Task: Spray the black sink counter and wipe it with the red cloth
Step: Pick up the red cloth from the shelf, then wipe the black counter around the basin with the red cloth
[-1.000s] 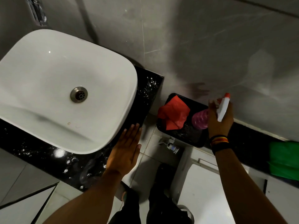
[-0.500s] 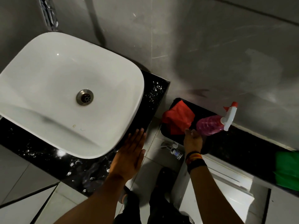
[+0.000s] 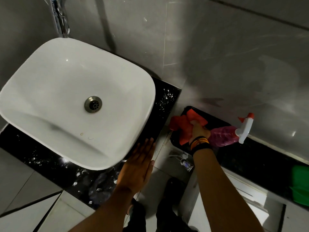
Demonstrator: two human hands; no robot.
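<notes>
A black speckled sink counter [image 3: 164, 104] carries a white basin [image 3: 71, 101]; white spray droplets dot the counter's right and front edges. My left hand [image 3: 138, 166] lies flat and open at the counter's front right corner, beside the basin rim. To the right, a lower black ledge [image 3: 242, 158] holds the red cloth [image 3: 182, 124]. My right hand [image 3: 199, 131] reaches onto the cloth with fingers closed on it. The pink spray bottle [image 3: 224, 136] with a white and red nozzle stands on the ledge just right of that hand.
A chrome tap [image 3: 61, 19] rises behind the basin against the grey tiled wall. A green cloth [image 3: 301, 185] lies at the ledge's far right. A white toilet cistern [image 3: 234, 206] sits below the ledge. My legs stand on the tiled floor between counter and toilet.
My right hand set the spray bottle down on the ledge, let go of it, moved left and closed on the red cloth. My left hand stayed at the counter corner.
</notes>
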